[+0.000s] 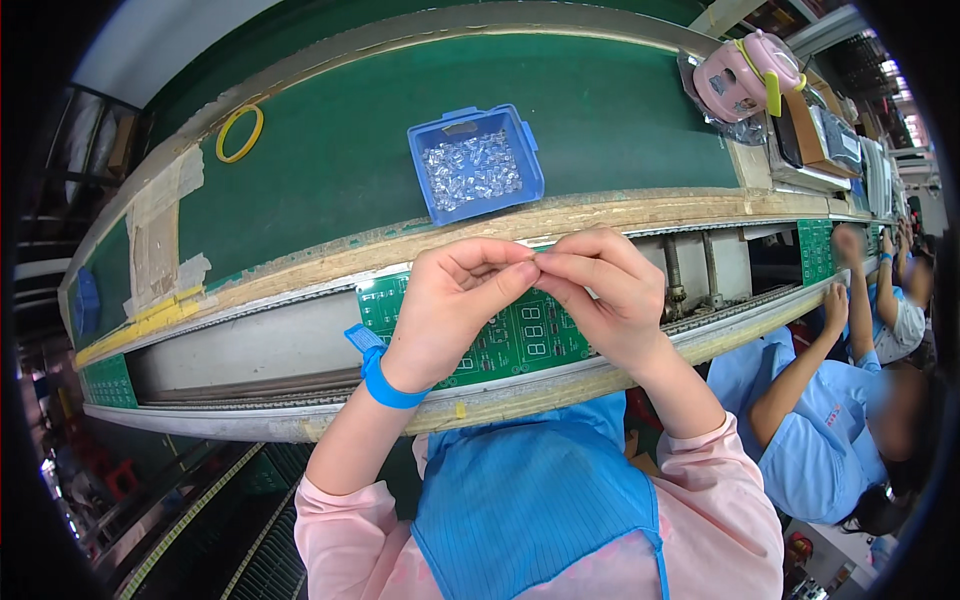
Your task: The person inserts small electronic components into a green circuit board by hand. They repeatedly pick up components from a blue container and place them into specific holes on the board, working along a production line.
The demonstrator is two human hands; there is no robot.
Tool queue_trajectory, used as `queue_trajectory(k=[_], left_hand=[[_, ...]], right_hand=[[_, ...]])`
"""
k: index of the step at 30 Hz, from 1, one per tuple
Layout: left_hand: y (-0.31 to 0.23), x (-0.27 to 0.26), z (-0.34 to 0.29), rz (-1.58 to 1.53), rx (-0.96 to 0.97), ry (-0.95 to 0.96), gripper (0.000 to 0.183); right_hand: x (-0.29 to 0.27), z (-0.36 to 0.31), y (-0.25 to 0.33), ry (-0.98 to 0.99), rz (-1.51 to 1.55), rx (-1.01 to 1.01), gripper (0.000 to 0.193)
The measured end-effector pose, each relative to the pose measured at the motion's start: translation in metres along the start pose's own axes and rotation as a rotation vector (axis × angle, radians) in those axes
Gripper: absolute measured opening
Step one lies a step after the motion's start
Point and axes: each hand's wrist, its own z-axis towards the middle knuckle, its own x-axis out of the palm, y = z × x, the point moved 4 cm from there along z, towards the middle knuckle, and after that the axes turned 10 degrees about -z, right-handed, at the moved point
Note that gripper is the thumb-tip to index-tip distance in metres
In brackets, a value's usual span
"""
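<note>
Past a blue apron (540,500), the left hand (450,300) and right hand (612,290) meet, fingers pinching a piece (536,254) too small to identify, above a green circuit board (532,345). A light, steady pinch should suit it. Beyond, on the bench (320,170), a blue tray (495,206) of clear parts (470,170).

Left hand (450,300) and right hand (615,290) tip to tip; fingers (510,285) pinched; 2 forearms (350,440) angled inward

Green bench (320,150) w/ worn wood edge (650,207), dk shelving (95,178) far L.
</note>
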Motion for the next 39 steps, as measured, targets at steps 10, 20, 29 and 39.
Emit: queue_trajectory(k=[10,20,29,39], left_hand=[[-0.037,0.008,0.006,0.936,0.55,-0.034,0.009],[-0.04,-0.01,0.072,2.037,0.494,-0.23,0.011],[-0.036,-0.008,0.072,2.063,0.471,-0.228,0.013],[-0.05,-0.009,0.06,1.737,0.852,-0.209,0.009]], right_hand=[[-0.005,-0.008,-0.008,0.058,0.166,0.236,0.017],[-0.002,-0.018,-0.014,0.115,0.57,0.495,0.017],[0.011,-0.015,-0.031,0.302,0.002,0.188,0.011],[0.026,-0.017,-0.038,0.382,-0.179,0.061,0.013]])
